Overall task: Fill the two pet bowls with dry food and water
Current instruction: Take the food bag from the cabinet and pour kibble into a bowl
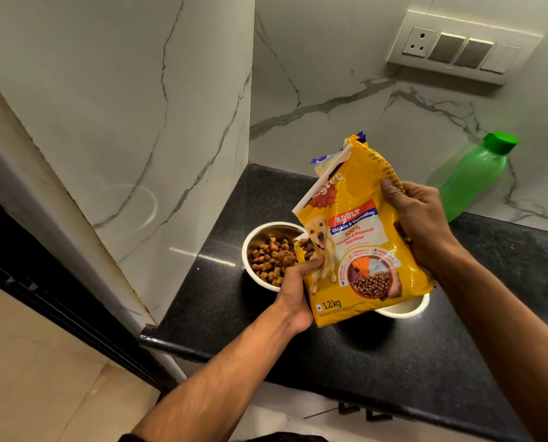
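A yellow dog food bag (359,237) is held above the black counter by both hands. My left hand (293,291) grips its lower left edge, thumb on the front. My right hand (422,224) clasps its right side. Under the bag's left edge stands a white-rimmed steel bowl (250,269) holding brown kibble (271,256). A second white-rimmed bowl (408,309) sits to the right, mostly hidden behind the bag, so its contents cannot be seen. A green water bottle (473,180) with a green cap stands at the back right against the wall.
The black granite counter (394,362) ends at a front edge near me and at a left corner beside a marble side wall (138,122). A switch and socket panel (461,46) is mounted on the back wall. Beige floor lies lower left.
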